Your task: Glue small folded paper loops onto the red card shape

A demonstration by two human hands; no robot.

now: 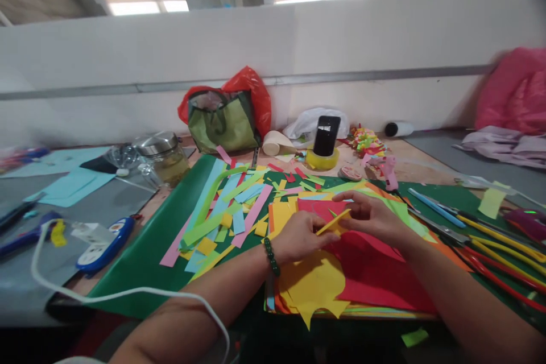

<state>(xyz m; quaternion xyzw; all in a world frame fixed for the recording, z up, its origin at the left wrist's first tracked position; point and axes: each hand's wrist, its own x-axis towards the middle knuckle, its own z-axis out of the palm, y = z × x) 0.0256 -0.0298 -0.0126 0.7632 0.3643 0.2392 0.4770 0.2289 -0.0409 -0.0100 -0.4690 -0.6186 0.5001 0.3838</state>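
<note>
My left hand [300,234], with a green bead bracelet on the wrist, pinches the lower end of a narrow yellow paper strip [333,221]. My right hand [372,215] grips the strip's upper end. Both hands hover over a stack of coloured paper sheets, red [375,273] on top and a cut yellow sheet [315,287] beside it. The stack lies on a green mat [157,244] strewn with several cut paper strips [239,205] in pink, blue, green and yellow.
A phone [326,135] stands in a yellow tape roll [322,160] at the back. A red bag [230,111], a glass jar [166,156], a pink glue gun [389,173], long coloured sticks [499,256] at right, and a white cable [128,293] at left surround the mat.
</note>
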